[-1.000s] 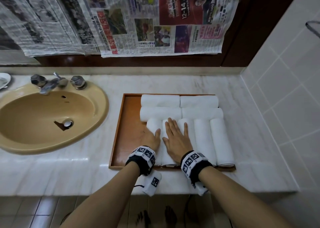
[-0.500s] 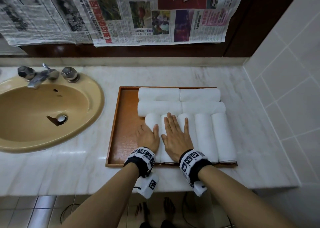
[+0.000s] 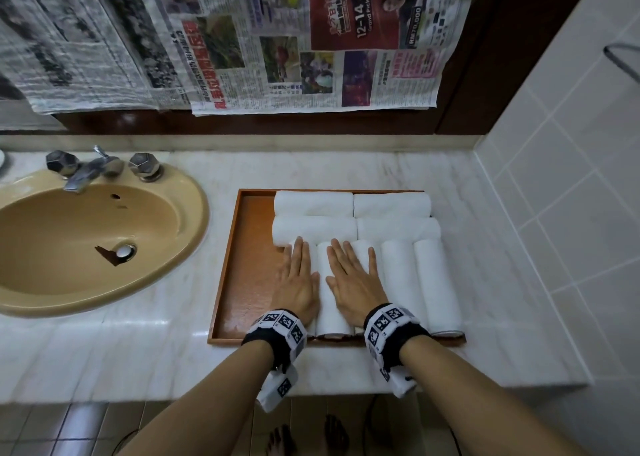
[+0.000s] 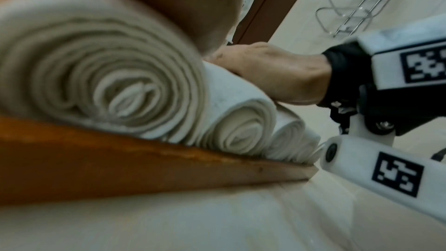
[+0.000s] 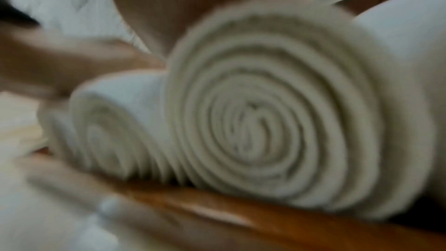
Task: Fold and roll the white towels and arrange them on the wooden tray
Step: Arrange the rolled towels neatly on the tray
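Note:
A wooden tray [image 3: 244, 268] lies on the marble counter, its left strip bare. Several rolled white towels fill the rest: crosswise rolls [image 3: 313, 203] at the back and lengthwise rolls [image 3: 434, 282] in front. My left hand [image 3: 297, 277] rests flat, fingers straight, on the leftmost front roll. Beside it, my right hand [image 3: 351, 280] presses flat across the neighbouring rolls [image 3: 329, 313]. The left wrist view shows spiral roll ends [image 4: 125, 91] against the tray rim [image 4: 144, 165] and my right hand [image 4: 272, 75] on top. In the blurred right wrist view a roll end [image 5: 260, 121] sits behind the tray rim [image 5: 241, 213].
A beige sink [image 3: 86, 247] with a chrome faucet [image 3: 86, 173] sits left of the tray. Newspapers [image 3: 242, 40] hang on the back wall. A tiled wall [image 3: 571, 213] closes the right side, with a wire rack [image 4: 362, 1] on it. The counter edge [image 3: 138, 396] is near my wrists.
My left hand has stretched out its fingers, from lying curled at the side of the leftmost roll to flat on top. The right hand stays flat on the rolls.

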Motion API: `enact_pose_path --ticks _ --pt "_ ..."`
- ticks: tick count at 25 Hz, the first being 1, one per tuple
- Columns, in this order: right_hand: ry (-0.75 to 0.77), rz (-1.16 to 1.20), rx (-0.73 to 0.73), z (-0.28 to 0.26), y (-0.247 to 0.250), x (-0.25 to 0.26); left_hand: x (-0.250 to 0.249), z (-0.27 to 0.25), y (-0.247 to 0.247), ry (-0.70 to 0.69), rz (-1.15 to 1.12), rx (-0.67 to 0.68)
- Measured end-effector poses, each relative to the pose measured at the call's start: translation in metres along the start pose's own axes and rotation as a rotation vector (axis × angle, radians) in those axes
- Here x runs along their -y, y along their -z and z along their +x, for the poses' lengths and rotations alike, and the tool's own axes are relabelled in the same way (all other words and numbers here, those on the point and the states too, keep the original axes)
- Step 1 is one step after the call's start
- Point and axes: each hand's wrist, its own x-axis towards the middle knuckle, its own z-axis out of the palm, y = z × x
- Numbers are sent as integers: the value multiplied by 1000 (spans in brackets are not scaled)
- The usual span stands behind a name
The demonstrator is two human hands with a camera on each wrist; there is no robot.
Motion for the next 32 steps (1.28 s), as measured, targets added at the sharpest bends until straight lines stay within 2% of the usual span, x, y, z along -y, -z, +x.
enact_pose_path --ticks 3,5,8,13,16,18,20,22,25,28,30,32 --pt "-105 188 -70 -3 8 -13 -18 -3 4 -24 101 6" --pt "-184 140 -88 -8 9 -23 -37 0 -4 -86 207 26" --pt "-161 122 -82 -9 1 -29 -50 6 -20 -101 269 49" --pt "-163 150 -64 -8 -5 -30 -50 8 -29 -99 274 69" --pt "-124 252 -22 -7 9 -38 -57 6 -19 -66 247 109" --pt "-137 294 -57 -11 21 -58 -70 8 -13 -52 203 81" --pt "-188 138 -91 -24 23 -80 -93 10 -18 -107 100 70" --pt "-209 58 -71 -37 16 -92 -112 11 -31 -141 46 126" --pt "-197 31 -107 -38 4 -91 -115 12 -49 -122 76 132" --pt "-189 34 -85 -36 3 -93 -113 11 -50 -95 99 148" --pt "-172 113 -44 -37 13 -103 -123 12 -46 -84 137 134" --pt "-226 173 -91 -40 21 -120 -138 16 -48 -95 148 112"
